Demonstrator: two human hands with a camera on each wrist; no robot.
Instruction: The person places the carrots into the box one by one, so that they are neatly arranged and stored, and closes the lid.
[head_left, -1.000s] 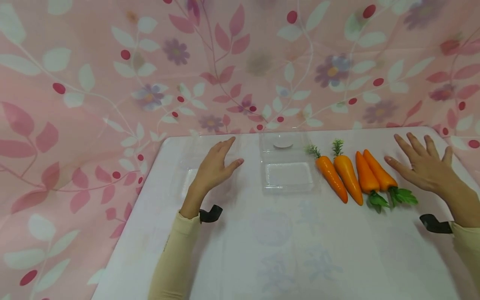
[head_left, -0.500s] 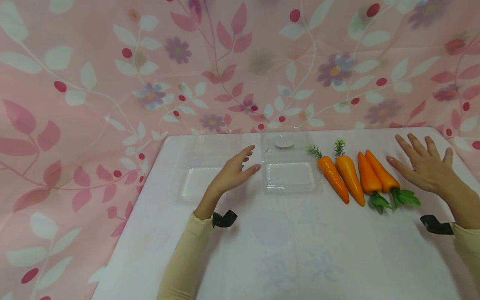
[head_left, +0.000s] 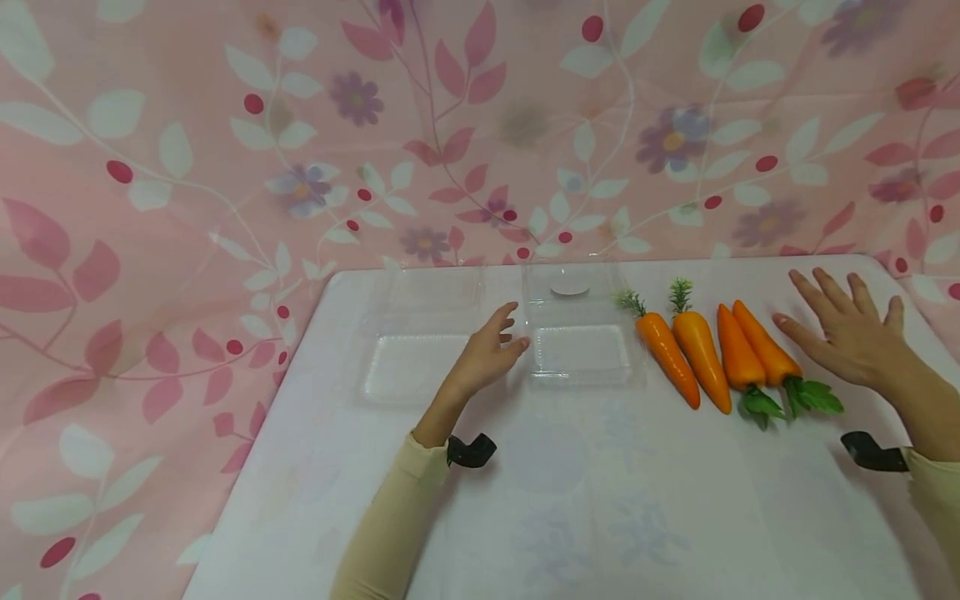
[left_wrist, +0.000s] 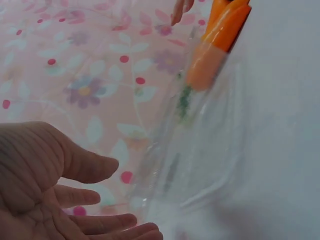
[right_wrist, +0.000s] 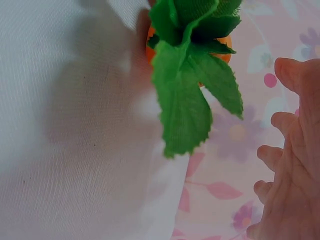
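Note:
My left hand [head_left: 487,358], empty with fingers relaxed, is between two clear plastic clamshell boxes with raised lids. Its fingertips are beside the near-left edge of the right box [head_left: 581,350]; whether they touch it I cannot tell. My wrist partly covers the right side of the left box [head_left: 405,367]. To the right lie two carrots [head_left: 667,362] with feathery tops pointing away, then two carrots [head_left: 761,350] with leafy tops [right_wrist: 185,95] pointing toward me. My right hand [head_left: 855,342] is spread just right of these, holding nothing.
A white cloth [head_left: 570,517] covers the table, whose rounded far corners show. A pink floral curtain [head_left: 480,133] hangs right behind it. Both box lids stand up near the table's back edge.
My left hand has moved right and slightly toward me, from over the left box to beside the right box. My right hand and the carrots have stayed put.

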